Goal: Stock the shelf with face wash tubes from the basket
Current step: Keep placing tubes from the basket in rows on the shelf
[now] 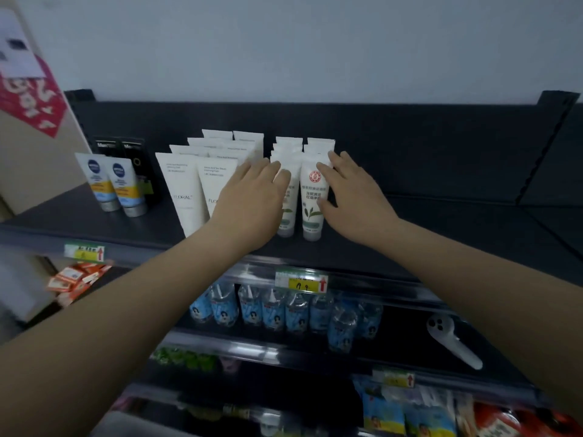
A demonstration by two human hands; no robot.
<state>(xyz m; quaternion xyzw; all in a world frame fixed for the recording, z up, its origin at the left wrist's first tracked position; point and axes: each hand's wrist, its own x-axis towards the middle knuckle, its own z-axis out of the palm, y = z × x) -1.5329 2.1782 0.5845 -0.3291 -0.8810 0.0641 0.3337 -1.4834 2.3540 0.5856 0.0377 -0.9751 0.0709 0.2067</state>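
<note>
Both arms reach across the dark top shelf point(441, 234) to the two rows of face wash tubes point(318, 146) standing cap-down near its middle, white tubes with a red seal and a green leaf print. The left hand point(252, 197) lies flat, its fingers straight and close together, with the fingertips pressed against the front tube of the left row point(291, 197), which it half covers. The right hand point(353, 197) is spread wide, fingers apart and laid over the top corner of the front tube of the right row point(312, 200), thumb touching its side lower down; neither hand curls round anything. The two front tubes stand upright, just beside each other, close to the shelf's front edge. To their left stand rows of taller plain white tubes point(184, 190), then two blue-and-yellow tubes point(110, 184) with black tubes point(132, 146) behind them. A yellow price tag point(301, 282) sits on the shelf rail below the hands, and under it a line of water bottles point(274, 310) with blue labels. A white handheld device point(451, 342) lies on that lower shelf to the right.
</note>
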